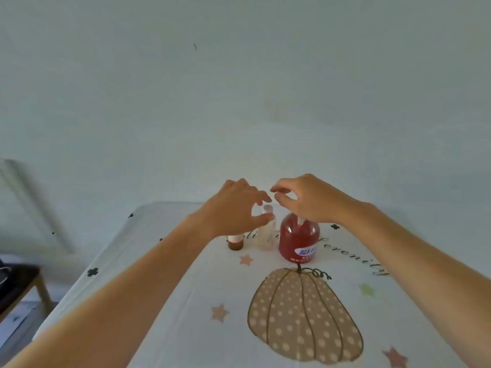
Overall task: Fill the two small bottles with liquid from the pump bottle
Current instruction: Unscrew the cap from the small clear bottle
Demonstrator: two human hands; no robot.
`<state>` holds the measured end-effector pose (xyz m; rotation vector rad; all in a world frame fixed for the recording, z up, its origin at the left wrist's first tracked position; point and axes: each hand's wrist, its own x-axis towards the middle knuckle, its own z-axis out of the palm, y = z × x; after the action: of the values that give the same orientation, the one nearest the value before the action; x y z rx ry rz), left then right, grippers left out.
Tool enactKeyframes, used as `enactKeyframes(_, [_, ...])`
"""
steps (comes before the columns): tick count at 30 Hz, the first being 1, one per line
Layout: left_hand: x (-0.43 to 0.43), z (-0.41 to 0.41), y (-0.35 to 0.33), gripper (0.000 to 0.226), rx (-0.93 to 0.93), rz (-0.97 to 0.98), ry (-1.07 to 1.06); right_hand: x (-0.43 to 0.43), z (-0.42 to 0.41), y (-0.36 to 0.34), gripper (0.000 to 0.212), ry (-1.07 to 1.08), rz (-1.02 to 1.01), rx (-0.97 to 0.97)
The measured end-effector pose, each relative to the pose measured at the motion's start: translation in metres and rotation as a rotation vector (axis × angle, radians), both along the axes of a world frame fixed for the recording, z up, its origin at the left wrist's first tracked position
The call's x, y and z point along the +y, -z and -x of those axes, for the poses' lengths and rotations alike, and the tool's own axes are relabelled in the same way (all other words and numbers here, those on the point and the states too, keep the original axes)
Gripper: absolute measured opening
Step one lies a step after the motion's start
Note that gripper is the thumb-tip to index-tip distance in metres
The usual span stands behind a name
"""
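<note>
A red pump bottle (299, 240) with a white-and-blue label stands on the table (186, 301). Left of it is a small clear bottle (266, 236), and further left a small brown bottle (235, 244) with a white upper part. My left hand (236, 208) hovers by the clear bottle's top, fingers spread in a curve and the thumb next to its shoulder. It hides the brown bottle's top. My right hand (305, 200) lies over the pump head and hides it. Its fingers are loosely curved, with nothing visible between them.
The tablecloth shows a dotted pumpkin print (303, 317), stars and script lettering. A pale wall stands right behind the bottles. A dark low stool (18, 282) sits off the table's left edge, with a framed panel (29, 205) leaning on the wall.
</note>
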<state>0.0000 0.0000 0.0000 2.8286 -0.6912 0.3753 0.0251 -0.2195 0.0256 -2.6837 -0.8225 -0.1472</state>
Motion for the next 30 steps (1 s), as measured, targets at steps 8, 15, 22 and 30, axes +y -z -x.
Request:
enactKeyframes(8, [0.000,0.004,-0.007,0.030,0.006,0.016,0.107,-0.007,0.022,-0.004,0.035,-0.018,-0.179,-0.233])
enactKeyframes(15, [0.021,0.040,-0.016,0.016,0.071,0.247,0.173,-0.004,0.088,0.035,0.029,-0.105,-0.504,-0.306])
enactKeyframes(22, [0.024,0.061,0.015,0.015,0.050,0.400,0.243,0.018,0.089,0.084,0.040,-0.113,-0.498,0.151])
enactKeyframes(30, [0.023,0.073,0.045,0.023,-0.030,0.228,0.140,0.025,0.082,0.108,0.041,-0.145,-0.513,0.174])
